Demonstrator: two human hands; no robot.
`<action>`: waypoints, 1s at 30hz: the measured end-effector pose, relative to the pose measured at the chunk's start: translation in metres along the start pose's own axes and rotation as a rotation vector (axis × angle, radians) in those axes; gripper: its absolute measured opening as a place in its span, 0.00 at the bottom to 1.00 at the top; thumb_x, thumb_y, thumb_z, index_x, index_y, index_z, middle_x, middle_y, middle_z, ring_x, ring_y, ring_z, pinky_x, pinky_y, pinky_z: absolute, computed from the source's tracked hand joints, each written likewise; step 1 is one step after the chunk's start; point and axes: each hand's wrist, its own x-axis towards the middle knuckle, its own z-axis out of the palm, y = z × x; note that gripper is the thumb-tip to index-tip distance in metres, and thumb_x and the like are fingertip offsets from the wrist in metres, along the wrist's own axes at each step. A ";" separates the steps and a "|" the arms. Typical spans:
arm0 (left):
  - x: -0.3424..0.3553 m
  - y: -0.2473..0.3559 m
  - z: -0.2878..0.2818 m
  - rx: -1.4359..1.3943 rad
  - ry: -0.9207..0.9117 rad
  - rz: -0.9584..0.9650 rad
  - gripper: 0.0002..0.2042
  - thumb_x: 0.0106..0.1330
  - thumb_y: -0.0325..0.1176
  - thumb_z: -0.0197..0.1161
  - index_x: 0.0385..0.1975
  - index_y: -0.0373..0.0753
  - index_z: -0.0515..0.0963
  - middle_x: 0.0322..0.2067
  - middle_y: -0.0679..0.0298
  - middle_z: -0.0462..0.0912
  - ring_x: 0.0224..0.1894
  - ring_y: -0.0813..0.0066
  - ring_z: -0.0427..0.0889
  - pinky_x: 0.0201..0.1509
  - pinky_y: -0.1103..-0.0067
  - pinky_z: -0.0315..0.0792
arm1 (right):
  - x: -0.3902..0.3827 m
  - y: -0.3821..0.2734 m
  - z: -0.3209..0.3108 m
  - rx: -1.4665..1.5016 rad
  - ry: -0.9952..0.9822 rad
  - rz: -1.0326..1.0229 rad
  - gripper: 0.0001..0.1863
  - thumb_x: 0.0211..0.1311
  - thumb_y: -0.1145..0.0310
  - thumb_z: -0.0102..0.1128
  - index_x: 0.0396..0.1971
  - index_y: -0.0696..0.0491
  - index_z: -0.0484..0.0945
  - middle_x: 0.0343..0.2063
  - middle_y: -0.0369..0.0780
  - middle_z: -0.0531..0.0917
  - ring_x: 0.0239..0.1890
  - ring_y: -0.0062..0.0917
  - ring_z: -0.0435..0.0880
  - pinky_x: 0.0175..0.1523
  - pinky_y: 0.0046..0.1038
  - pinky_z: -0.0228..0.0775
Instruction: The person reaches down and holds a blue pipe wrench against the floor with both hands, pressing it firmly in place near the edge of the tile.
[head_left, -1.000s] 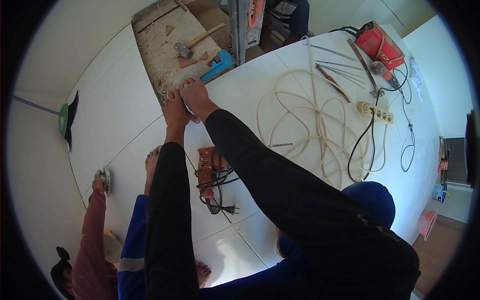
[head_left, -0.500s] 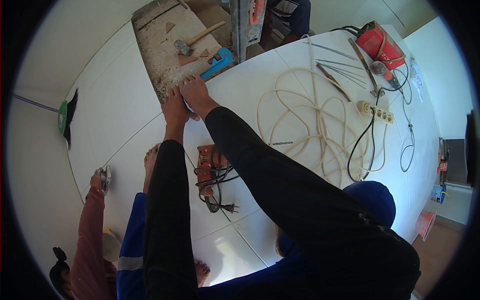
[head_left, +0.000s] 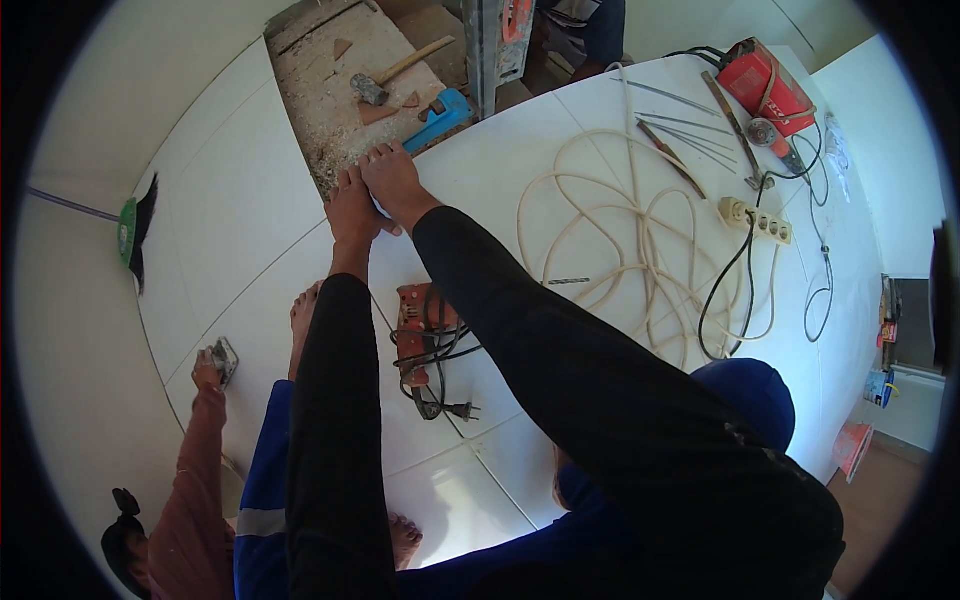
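A person in blue trousers (head_left: 262, 440) and black sleeves (head_left: 335, 400) leans over a white tiled floor (head_left: 480, 190), a corded red drill (head_left: 413, 335) lying between the forearms, its black cord wound about it. To the left, a co-worker's hand (head_left: 206, 374), at the end of a dusty red sleeve (head_left: 200, 440), rests on a small grey block (head_left: 226, 360) set on the tiles. Farther out, the left hand (head_left: 351, 214) and right hand (head_left: 393, 184) press side by side, touching, at the tile edge, fingers bent toward the rubble; whether either grasps anything beneath cannot be told. That edge, directly under the hands, borders a rough, debris-strewn patch (head_left: 325, 120). Just beyond the fingertips lies a blue tool (head_left: 440, 118), and past it a wooden-handled hammer (head_left: 372, 90). To the right, a pale cable (head_left: 641, 215) sprawls in loops near a socket strip (head_left: 755, 221), with thin metal rods (head_left: 675, 97) and a red machine (head_left: 767, 85) farther off. At the far side, a second person in dark clothing (head_left: 600, 35) is partly hidden near an upright metal post (head_left: 482, 60).
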 end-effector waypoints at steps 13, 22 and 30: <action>-0.001 0.001 -0.002 0.020 -0.005 -0.005 0.37 0.43 0.37 0.79 0.55 0.42 0.68 0.54 0.57 0.76 0.57 0.54 0.79 0.61 0.66 0.75 | 0.000 0.000 -0.003 -0.011 -0.025 -0.006 0.13 0.62 0.64 0.61 0.45 0.49 0.82 0.45 0.36 0.85 0.54 0.28 0.81 0.60 0.35 0.65; 0.000 0.001 -0.002 0.017 0.019 0.003 0.37 0.43 0.37 0.79 0.55 0.42 0.68 0.54 0.57 0.77 0.57 0.54 0.79 0.60 0.66 0.76 | 0.004 0.001 0.002 0.012 -0.003 0.006 0.12 0.63 0.64 0.60 0.45 0.49 0.82 0.45 0.37 0.85 0.54 0.27 0.81 0.60 0.35 0.65; 0.000 0.001 -0.003 0.007 0.006 -0.017 0.36 0.42 0.38 0.79 0.54 0.42 0.69 0.54 0.58 0.77 0.56 0.53 0.80 0.59 0.65 0.76 | 0.003 -0.001 0.006 -0.005 0.043 -0.002 0.16 0.56 0.61 0.64 0.44 0.49 0.82 0.43 0.36 0.86 0.53 0.27 0.81 0.61 0.36 0.62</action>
